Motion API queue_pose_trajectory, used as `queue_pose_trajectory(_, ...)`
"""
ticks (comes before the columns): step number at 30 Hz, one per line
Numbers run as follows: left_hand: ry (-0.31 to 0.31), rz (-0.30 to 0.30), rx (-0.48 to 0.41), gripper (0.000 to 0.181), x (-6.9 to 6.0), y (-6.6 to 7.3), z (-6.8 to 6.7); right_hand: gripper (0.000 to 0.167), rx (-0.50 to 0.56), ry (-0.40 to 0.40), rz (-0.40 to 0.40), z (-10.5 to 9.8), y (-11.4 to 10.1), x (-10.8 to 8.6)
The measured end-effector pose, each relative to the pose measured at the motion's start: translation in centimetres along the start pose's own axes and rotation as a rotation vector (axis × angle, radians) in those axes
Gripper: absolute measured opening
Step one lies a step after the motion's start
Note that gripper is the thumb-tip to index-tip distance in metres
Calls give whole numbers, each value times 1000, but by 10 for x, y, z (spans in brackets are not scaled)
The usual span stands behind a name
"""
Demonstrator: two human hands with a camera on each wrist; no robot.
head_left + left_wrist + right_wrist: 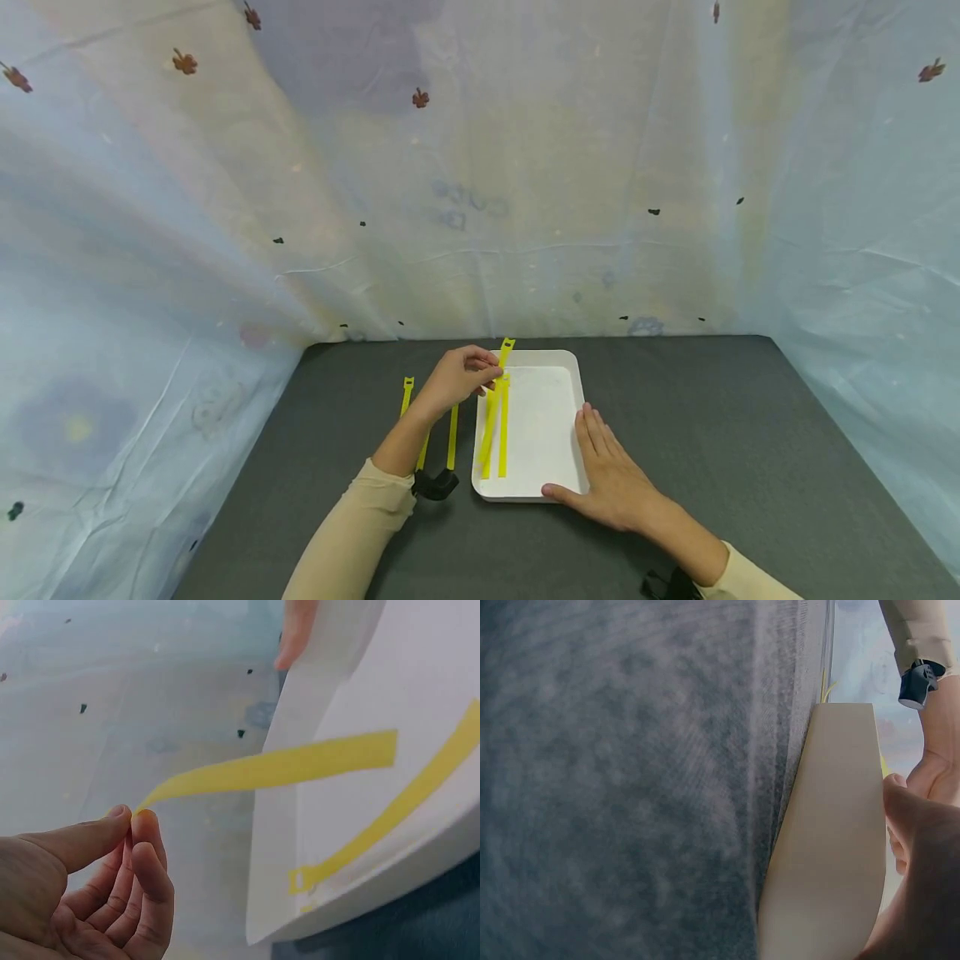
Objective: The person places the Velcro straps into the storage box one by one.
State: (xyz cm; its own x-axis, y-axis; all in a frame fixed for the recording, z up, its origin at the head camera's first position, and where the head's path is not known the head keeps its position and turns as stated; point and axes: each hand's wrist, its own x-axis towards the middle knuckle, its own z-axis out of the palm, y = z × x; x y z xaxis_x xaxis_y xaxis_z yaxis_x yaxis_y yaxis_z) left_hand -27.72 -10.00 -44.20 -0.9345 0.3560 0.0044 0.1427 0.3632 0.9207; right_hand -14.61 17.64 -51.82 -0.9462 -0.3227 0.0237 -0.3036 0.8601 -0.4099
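Observation:
Between thumb and index finger my left hand [463, 379] [112, 892] pinches a yellow strap [491, 421] [300, 765] near its slotted end, above the left part of a white tray [540, 417] [277, 855]. The strap's far end hangs over the tray floor. Beside it in the tray lies another yellow strap [503, 433] [397, 810]; a further one may be under the held strap, I cannot tell. My right hand [611, 479] [922, 832] rests on the tray's right edge and near corner, its fingers straight and its thumb spread. The tray's side [825, 840] fills the middle of the right wrist view.
Left of the tray, more yellow straps [452, 437] lie on the dark grey table [712, 433], partly hidden by my left forearm. A black wrist device [435, 485] is by the left sleeve. Patterned pale curtains [525, 208] stand behind and at both sides.

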Motion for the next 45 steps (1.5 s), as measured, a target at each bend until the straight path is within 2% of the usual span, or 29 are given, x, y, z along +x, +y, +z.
queue_pose_trajectory(12, -47, -43, -43, 24, 20, -14, 30, 131, 1, 4, 4, -1, 0, 0)
queue_pose_trajectory(25, -89, -113, -96, 24, 36, -12, 58, 129, -3, 34, -23, -3, -1, -2)
queue_pose_trajectory(37, -57, -196, -84, 15, 53, -17, 84, 129, -12, 29, -19, 1, 0, -2)
queue_pose_trajectory(45, -64, -267, -73, 11, 55, -11, 96, 128, -10, 39, -33, 2, 1, -1)
